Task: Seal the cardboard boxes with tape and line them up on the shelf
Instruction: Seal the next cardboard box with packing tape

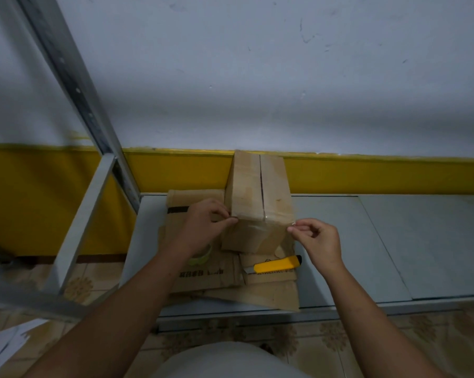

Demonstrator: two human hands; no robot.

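I see both arms reach out from the near side, bent in a little toward the box [260, 186]. The box stands on flat cardboard [271, 293] at the left part of the shelf [393, 241]. The left hand [203, 227] pinches at the box's near left top corner. The right hand [320, 241] pinches clear tape [284, 221] at the near right corner, other fingers curled. A tape roll [203, 257] sits under the left wrist. A yellow knife [278, 264] lies near the box.

Brown cardboard box [246, 186] stands upright on flattened cardboard [271, 293] on the grey shelf [366, 241], clear tape [274, 220] across its near edge.
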